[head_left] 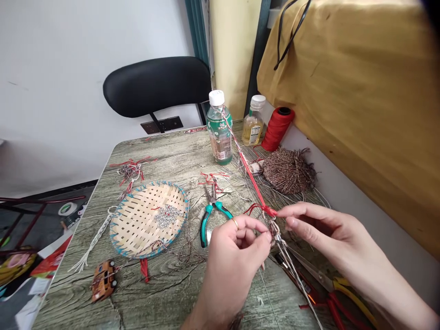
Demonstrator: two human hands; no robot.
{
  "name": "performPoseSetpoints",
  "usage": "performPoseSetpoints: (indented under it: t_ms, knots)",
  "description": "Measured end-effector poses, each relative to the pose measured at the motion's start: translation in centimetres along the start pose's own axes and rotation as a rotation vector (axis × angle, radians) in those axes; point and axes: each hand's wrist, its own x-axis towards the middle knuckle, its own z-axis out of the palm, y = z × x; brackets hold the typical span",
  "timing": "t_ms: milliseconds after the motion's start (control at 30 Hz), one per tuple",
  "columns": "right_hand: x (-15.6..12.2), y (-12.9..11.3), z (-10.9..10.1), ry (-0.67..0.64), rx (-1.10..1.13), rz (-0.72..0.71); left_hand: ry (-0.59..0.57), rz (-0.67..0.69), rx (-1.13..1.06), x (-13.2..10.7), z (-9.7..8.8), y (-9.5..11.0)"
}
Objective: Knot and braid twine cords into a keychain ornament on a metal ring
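A red cord (253,178) runs taut from the neck of a green-labelled plastic bottle (220,130) down to a knot between my hands. My left hand (237,256), with a ring on one finger, is closed on the braided cord (274,227) just below the red knot (268,211). The index fingertip of my right hand (330,238) touches the knot's right side, its thumb a little apart below. Brown and white strands (292,266) trail from the braid toward the front edge. Whether a fine thread lies at my right fingertips, I cannot tell.
Teal-handled pliers (213,206) lie left of the cord, beside a round woven tray (135,229) holding small silvery pieces. A toy car (103,280) sits front left. Behind are a small jar (253,123), a red thread spool (277,128) and a brown yarn bundle (288,172).
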Motion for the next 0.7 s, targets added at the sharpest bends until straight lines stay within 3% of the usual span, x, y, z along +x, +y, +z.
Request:
performPoseSetpoints:
  t_ms: [67, 267, 567, 700]
  knots:
    - [0.0, -0.3, 0.0, -0.005, -0.010, -0.008, 0.003, 0.004, -0.008, -0.2, 0.0, 0.2]
    - [0.0, -1.0, 0.4, -0.184, 0.076, 0.020, -0.016, -0.021, -0.019, -0.6, -0.1, 0.6]
    - [0.3, -0.1, 0.4, -0.187, 0.237, 0.076, -0.060, -0.068, 0.076, -0.6, -0.5, 0.4]
    - [0.2, 0.2, 0.5, -0.192, 0.258, 0.098, 0.041, 0.032, 0.125, -0.5, -0.6, 0.1]
